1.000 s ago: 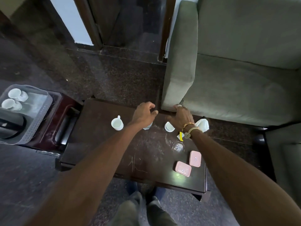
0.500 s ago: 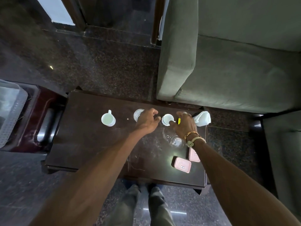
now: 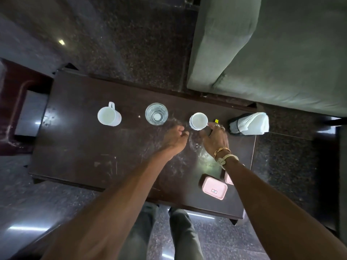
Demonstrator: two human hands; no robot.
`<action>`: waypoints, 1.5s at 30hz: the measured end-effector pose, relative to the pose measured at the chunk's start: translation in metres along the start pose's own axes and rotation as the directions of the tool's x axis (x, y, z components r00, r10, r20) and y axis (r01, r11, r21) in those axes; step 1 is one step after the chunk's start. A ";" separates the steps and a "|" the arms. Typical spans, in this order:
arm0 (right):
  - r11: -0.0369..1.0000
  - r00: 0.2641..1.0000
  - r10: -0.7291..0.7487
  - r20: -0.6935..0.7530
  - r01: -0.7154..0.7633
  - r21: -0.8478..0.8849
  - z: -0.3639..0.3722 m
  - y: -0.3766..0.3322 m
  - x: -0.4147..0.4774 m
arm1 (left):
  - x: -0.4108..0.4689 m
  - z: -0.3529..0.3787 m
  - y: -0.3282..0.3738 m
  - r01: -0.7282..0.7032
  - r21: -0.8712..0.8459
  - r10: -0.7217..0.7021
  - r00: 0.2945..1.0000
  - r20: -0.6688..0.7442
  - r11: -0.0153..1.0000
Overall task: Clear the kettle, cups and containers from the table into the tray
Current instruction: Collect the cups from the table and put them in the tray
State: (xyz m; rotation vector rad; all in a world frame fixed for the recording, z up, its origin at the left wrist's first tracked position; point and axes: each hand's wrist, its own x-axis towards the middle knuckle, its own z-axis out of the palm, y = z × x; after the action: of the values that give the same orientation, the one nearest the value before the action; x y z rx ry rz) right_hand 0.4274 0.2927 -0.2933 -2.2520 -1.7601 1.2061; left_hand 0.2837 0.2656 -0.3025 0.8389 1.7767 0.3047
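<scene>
1. Nearest the camera, the person's legs (image 3: 184, 235) in grey trousers stand on the dark polished floor (image 3: 131, 44), just at the near edge of the dark wooden table (image 3: 84, 147).
2. At the table's near right lies a pink container (image 3: 214, 187) with its lid on. A second pink container (image 3: 228, 178) sits just beside it on the right, mostly hidden under the right forearm.
3. Both forearms reach over the table, and the two hands are near each other but not touching.
4. The left hand (image 3: 174, 137) has its fingers curled beside a clear glass object (image 3: 195, 144). This object is too blurred to identify, and I cannot tell whether the hand holds it.
5. The right hand (image 3: 216, 139) wears bracelets (image 3: 222, 151) at the wrist. Its curled fingers pinch the right side of the small white cup (image 3: 198, 121).
6. Three vessels stand upright in a row along the far half of the table, well apart from each other:
   - a white mug (image 3: 109, 116) on the left, with its handle pointing far;
   - a glass tumbler (image 3: 156, 113) in the middle;
   - the small white cup on the right.
7. A small yellow item (image 3: 216, 121) shows just right of the cup.
8. White napkins (image 3: 253, 122) in a dark holder (image 3: 233, 125) rest at the far right corner.
9. Beyond the table on the right stands a grey-green sofa (image 3: 281, 53).
10. At the left edge is a piece of red-brown furniture (image 3: 13, 102).
</scene>
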 end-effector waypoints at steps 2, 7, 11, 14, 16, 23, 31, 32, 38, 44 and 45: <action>0.998 0.999 0.034 -0.010 -0.033 0.052 0.001 0.002 0.017 | 0.012 0.008 -0.001 0.021 -0.049 -0.021 1.000 0.002 0.999; 0.994 0.999 0.050 -0.010 -0.049 0.102 0.000 0.002 0.057 | 0.041 0.020 0.004 0.059 -0.133 -0.057 0.998 0.019 0.989; 0.995 0.998 0.058 0.015 -0.059 0.086 0.006 0.008 0.082 | 0.066 0.027 0.008 0.093 -0.191 -0.095 0.996 0.000 0.977; 0.989 0.997 0.065 0.030 -0.068 0.130 0.014 0.011 0.089 | 0.076 0.034 0.004 0.140 -0.265 -0.140 0.990 0.017 0.954; 0.984 0.997 0.072 0.043 -0.078 0.159 0.017 0.010 0.089 | 0.080 0.039 0.000 0.165 -0.315 -0.163 0.986 0.033 0.935; 0.945 0.978 0.196 0.067 -0.207 0.253 0.024 0.013 0.091 | 0.090 0.045 0.001 0.241 -0.604 -0.219 0.969 0.111 0.760; 0.912 0.973 0.213 0.090 -0.231 0.338 0.013 -0.003 0.063 | 0.067 0.032 0.012 0.267 -0.656 -0.254 0.960 0.117 0.706; 0.907 0.973 0.209 0.093 -0.229 0.354 0.010 -0.004 0.059 | 0.060 0.027 0.016 0.263 -0.655 -0.252 0.961 0.114 0.708; 0.903 0.988 0.137 0.067 -0.152 0.401 -0.040 -0.046 0.022 | -0.006 -0.027 0.063 0.130 -0.626 -0.070 0.990 0.120 0.769; 0.914 0.998 -0.011 0.058 -0.014 0.406 -0.097 -0.124 -0.037 | -0.098 -0.105 0.111 -0.031 -0.637 0.053 0.998 0.015 0.770; 0.913 0.997 -0.050 0.060 0.021 0.407 -0.104 -0.142 -0.051 | -0.113 -0.120 0.113 -0.056 -0.634 0.062 0.998 -0.012 0.771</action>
State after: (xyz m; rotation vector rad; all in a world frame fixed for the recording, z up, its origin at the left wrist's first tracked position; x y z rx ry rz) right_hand 0.3712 0.3434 -0.1270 -1.9500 -1.3961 1.4951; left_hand 0.2368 0.2940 -0.1099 0.3969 1.4826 0.8889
